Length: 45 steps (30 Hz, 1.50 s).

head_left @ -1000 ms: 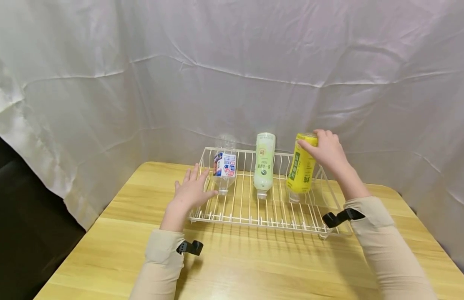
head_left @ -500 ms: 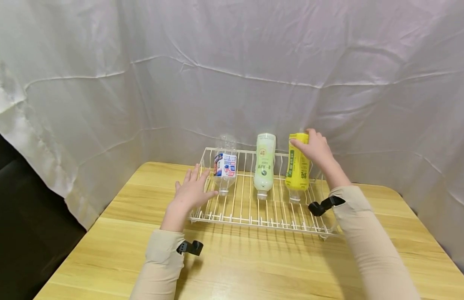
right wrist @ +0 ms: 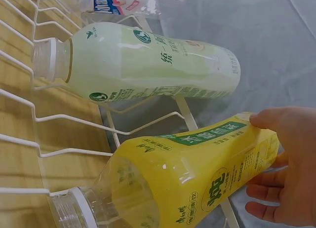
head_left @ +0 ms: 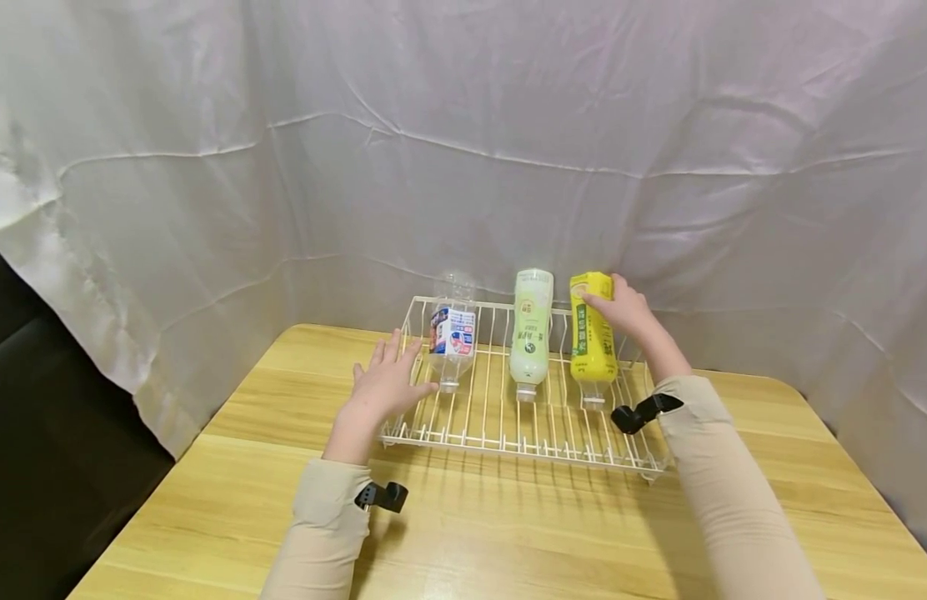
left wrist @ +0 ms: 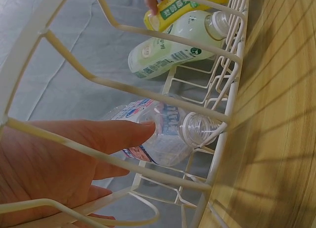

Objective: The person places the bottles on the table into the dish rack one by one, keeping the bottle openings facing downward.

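A yellow-labelled plastic bottle [head_left: 593,333] stands upside down at the right of the white wire rack [head_left: 501,448]. My right hand [head_left: 630,307] grips it near its raised base, thumb on the front; the right wrist view shows the yellow bottle [right wrist: 182,169] neck-down against the wires. A pale green bottle [head_left: 532,325] rests inverted mid-rack. Further left, a clear bottle with a blue, white and red label [head_left: 453,333] is also inverted. At the rack's left end my left hand [head_left: 388,379] has its fingers spread, beside the clear bottle [left wrist: 170,134].
The rack stands on a wooden table [head_left: 463,533]. Grey curtain [head_left: 463,150] hangs right behind it. A dark area [head_left: 51,433] lies beyond the table's left edge.
My right hand has moved left with the yellow bottle, which has come more upright and closer to the green one. My left hand has stayed nearly still.
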### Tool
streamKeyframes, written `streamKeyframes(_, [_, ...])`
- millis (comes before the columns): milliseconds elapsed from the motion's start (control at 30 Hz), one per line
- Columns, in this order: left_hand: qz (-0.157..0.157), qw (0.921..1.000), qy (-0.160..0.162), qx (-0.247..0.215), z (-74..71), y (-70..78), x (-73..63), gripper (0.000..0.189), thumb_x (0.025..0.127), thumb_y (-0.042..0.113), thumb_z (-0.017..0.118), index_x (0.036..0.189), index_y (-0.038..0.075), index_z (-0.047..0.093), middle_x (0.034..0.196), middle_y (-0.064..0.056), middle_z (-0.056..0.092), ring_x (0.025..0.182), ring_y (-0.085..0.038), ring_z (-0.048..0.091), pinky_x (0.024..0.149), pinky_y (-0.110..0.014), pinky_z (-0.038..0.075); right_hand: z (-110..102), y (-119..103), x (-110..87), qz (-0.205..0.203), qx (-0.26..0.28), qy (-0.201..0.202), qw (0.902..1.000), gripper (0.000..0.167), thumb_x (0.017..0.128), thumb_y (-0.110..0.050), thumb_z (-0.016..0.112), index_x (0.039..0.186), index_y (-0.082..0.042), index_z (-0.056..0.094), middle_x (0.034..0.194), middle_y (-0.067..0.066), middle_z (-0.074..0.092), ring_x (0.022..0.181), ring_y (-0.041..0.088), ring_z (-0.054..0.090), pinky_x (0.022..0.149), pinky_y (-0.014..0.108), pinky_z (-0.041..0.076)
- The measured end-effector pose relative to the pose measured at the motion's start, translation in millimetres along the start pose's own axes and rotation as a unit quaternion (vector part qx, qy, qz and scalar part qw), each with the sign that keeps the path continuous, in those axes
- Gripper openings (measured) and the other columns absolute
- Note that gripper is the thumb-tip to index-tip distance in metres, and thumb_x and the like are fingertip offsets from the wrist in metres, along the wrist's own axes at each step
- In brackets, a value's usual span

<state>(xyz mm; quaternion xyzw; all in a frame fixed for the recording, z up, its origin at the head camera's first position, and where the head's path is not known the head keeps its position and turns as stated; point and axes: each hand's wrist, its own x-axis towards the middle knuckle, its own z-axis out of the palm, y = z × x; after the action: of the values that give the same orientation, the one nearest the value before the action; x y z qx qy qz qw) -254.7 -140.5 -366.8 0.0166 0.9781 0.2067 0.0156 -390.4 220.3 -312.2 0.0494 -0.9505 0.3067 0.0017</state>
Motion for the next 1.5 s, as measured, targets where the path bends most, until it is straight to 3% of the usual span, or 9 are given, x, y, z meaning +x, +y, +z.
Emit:
streamKeyframes(300, [0.000,1.0000,0.000,-0.002,-0.8,2.0,1.3,0.083,0.092,0.052,0.058,0.157,0.022,0.017,0.165,-0.009,-0.010,0.151,-0.040,-0.003,0.113,-0.073,-0.001,-1.7,3.8,0.2,0.004,-0.002,-0.009,1.0000,0.093,0.098,-0.054,0.041,0.154,0.003,-0.006,0.158,0.034,0.010,0.144,0.054,0.011,0.119,0.063,0.017])
streamKeyframes(667, [-0.002,1.0000,-0.001,0.001,-0.3,0.4,1.6,0.082,0.092,0.052,0.058,0.157,0.022,0.017,0.165,-0.009,-0.010,0.151,-0.040,-0.004,0.113,-0.073,-0.001,-10.3,-3.7,-7.5,-0.022,-0.047,0.016,0.9985,0.089,0.099,-0.050,0.042,0.153,0.007,0.001,0.152,0.038,0.020,0.141,0.057,0.015,0.117,0.065,0.018])
streamKeyframes(1033, [0.000,1.0000,0.003,0.003,-0.6,0.1,2.2,0.083,0.092,0.053,0.058,0.157,0.022,0.017,0.165,-0.009,-0.009,0.152,-0.039,-0.004,0.113,-0.073,-0.001,-28.4,-11.0,-30.0,-0.051,-0.078,0.046,0.9946,0.088,0.096,-0.058,0.045,0.156,-0.004,0.011,0.152,0.035,0.025,0.139,0.057,0.018,0.110,0.072,0.022])
streamKeyframes(1500, [0.003,1.0000,0.005,0.000,-1.7,-1.0,3.7,0.083,0.092,0.054,0.057,0.157,0.022,0.016,0.165,-0.009,-0.008,0.152,-0.038,-0.005,0.113,-0.073,-0.002,-44.7,-6.4,-72.4,-0.114,-0.108,0.082,0.9842,0.082,0.095,-0.053,0.052,0.154,-0.004,0.023,0.150,0.033,0.031,0.135,0.056,0.023,0.106,0.071,0.023])
